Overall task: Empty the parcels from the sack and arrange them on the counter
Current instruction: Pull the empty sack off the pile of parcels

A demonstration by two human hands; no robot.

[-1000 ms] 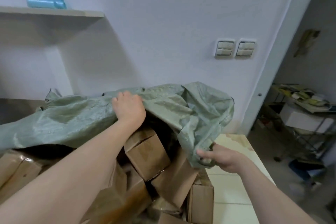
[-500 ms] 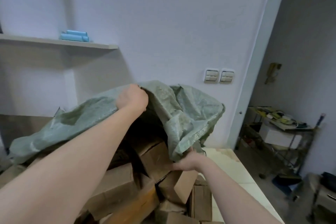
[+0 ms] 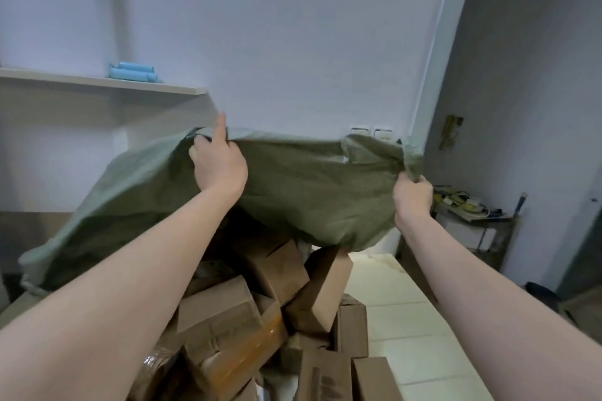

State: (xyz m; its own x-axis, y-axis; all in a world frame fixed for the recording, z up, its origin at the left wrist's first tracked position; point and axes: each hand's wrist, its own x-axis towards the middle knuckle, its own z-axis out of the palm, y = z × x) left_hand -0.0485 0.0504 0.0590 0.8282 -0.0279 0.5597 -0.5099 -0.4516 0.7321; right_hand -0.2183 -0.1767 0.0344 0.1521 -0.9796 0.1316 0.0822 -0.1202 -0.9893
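Left grip (image 3: 220,166) and right grip (image 3: 413,197) clutch the sack (image 3: 309,189); raise evenly so parcels (image 3: 228,319) slide onto the table (image 3: 400,319)

The sack (image 3: 309,192) hangs over the heap of parcels (image 3: 228,319) on the left side of the counter (image 3: 400,319). The left hand (image 3: 220,163) grips its top edge and the right hand (image 3: 412,195) its right corner. A shelf (image 3: 97,81) sits behind, to the left.
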